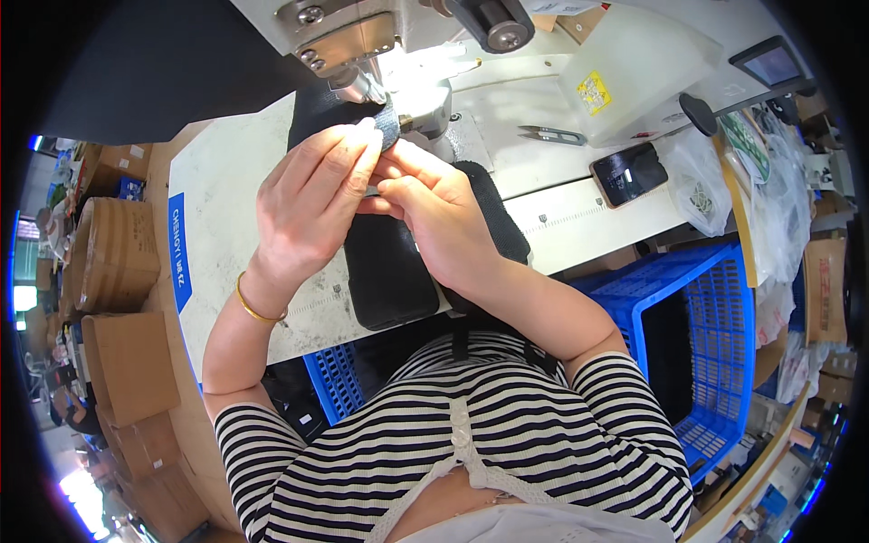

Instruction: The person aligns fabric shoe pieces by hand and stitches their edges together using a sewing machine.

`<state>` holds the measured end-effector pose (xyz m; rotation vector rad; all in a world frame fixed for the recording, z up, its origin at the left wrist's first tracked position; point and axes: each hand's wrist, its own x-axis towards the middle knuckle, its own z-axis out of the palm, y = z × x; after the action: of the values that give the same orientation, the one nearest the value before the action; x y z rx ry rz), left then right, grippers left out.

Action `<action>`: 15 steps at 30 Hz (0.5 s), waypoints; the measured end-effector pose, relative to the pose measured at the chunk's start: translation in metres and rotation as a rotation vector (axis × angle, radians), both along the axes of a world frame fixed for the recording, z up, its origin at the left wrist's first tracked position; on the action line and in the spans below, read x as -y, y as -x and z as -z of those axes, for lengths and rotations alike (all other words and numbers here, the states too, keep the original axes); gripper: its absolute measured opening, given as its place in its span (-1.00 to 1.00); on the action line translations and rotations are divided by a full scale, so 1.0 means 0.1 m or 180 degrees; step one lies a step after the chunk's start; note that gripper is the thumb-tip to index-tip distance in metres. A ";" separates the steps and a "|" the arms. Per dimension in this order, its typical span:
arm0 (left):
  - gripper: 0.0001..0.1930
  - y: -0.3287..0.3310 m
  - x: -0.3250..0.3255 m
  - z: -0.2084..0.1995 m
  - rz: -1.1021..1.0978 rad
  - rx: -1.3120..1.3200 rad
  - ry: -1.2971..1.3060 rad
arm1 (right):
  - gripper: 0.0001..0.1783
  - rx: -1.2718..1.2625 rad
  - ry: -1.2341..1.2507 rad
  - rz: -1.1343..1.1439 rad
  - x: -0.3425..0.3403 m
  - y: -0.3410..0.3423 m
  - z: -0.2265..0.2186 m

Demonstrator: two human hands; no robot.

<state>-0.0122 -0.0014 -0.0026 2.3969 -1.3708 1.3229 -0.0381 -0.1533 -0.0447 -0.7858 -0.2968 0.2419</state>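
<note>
Under the sewing machine head (348,45) lies a black fabric piece (317,109) with a dark grey-blue woven strip (387,125) at its edge. My left hand (312,195), fingers pinched together, is closed on this piece beside the strip. From the other side my right hand (434,213) is closed too, thumb and fingers pressed together just below the strip; its fingertips partly hide what they grip. Below both hands a long black padded piece (391,276) reaches toward the table's front edge. Another black textured pad (493,213) extends behind my right wrist.
On the white machine table (231,181) lie thread snips (552,135) and a phone (629,174), with a clear plastic bag (697,185) to its right. A blue plastic crate (724,317) stands at the right. Cardboard boxes (131,366) are stacked on the left.
</note>
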 end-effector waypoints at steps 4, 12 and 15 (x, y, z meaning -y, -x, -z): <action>-0.59 -0.07 0.02 0.00 -0.0042 0.0104 0.0016 | -0.52 0.0022 -0.0108 0.0007 -0.03 -0.05 0.00; -0.65 -0.12 0.07 0.03 -0.0166 0.0317 0.0039 | -0.44 -0.0046 -0.0159 0.0092 -0.05 -0.03 -0.06; -0.70 -0.10 0.14 0.01 -0.0293 0.0222 0.0076 | -0.43 -0.0091 -0.0174 0.0023 -0.02 -0.02 -0.08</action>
<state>-0.0019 -0.0154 -0.0035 2.4479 -1.2670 1.4494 -0.0357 -0.1514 -0.0366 -0.7286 -0.2726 0.2370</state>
